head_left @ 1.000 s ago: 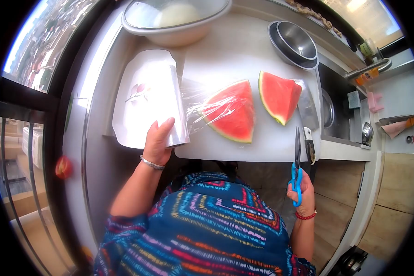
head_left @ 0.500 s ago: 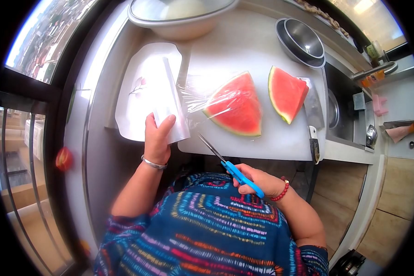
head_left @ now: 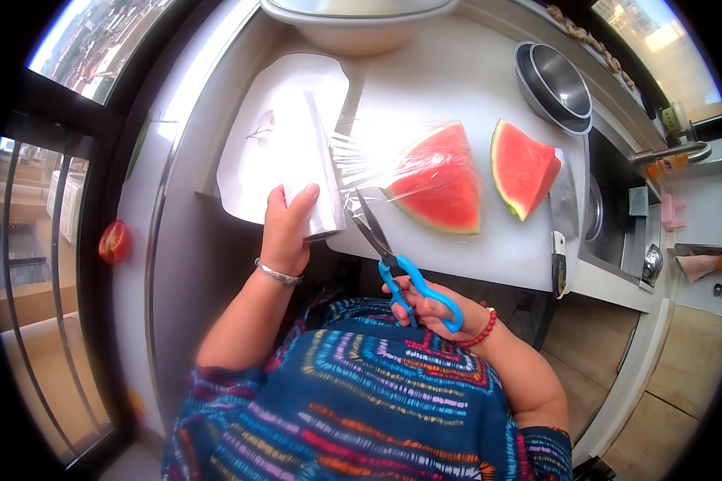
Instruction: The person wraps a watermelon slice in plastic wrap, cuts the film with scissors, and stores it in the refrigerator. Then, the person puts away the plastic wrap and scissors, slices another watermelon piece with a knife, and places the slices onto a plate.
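My left hand (head_left: pixel 287 228) is wrapped round the lower end of a plastic wrap roll (head_left: pixel 311 160), which lies over a white tray (head_left: pixel 245 172). From the roll, clear film (head_left: pixel 365 160) stretches to a large watermelon wedge (head_left: pixel 441 184) and covers at least part of it. Blue-handled scissors (head_left: pixel 387 255) are in my right hand (head_left: pixel 425 311). Their blades are parted, with the tips at the film's lower edge beside the roll. A smaller watermelon piece (head_left: pixel 521 170) sits uncovered on the white cutting board (head_left: pixel 497 256), to the right of the wedge.
A knife (head_left: pixel 560 256) lies at the board's right edge. Nested metal bowls (head_left: pixel 560 80) stand behind it, left of the sink (head_left: pixel 614 192) and faucet (head_left: pixel 674 152). A big covered bowl (head_left: pixel 361 28) is at the back. Windows flank the counter.
My right hand has brought the scissors from the right across to the film beside the roll, and their blades have opened. My left hand still holds the roll. The view has shifted slightly.
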